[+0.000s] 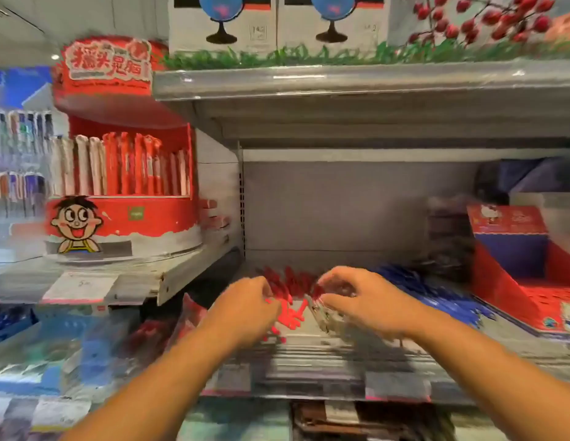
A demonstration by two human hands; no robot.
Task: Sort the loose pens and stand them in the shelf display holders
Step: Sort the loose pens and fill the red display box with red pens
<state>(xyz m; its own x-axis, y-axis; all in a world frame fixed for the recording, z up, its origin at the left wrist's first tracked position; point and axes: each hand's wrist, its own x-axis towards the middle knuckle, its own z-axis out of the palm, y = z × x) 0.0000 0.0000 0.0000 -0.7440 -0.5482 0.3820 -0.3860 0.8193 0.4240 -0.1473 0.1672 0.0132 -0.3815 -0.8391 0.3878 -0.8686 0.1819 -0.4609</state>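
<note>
red holder (pixel 124 218): pens (pixel 118 167) upright | left hand (pixel 245 308), right hand (pixel 366 300): grip blurred, cannot tell

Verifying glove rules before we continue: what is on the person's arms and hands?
Nothing worn shows: left hand and right hand are ungloved, both forearms bare, no sleeve in frame. No watch or ring apparent, though blur hides fine detail.

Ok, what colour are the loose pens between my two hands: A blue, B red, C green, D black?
B: the pens between the left hand and the right hand are red; the blue pens lie further right.
</note>
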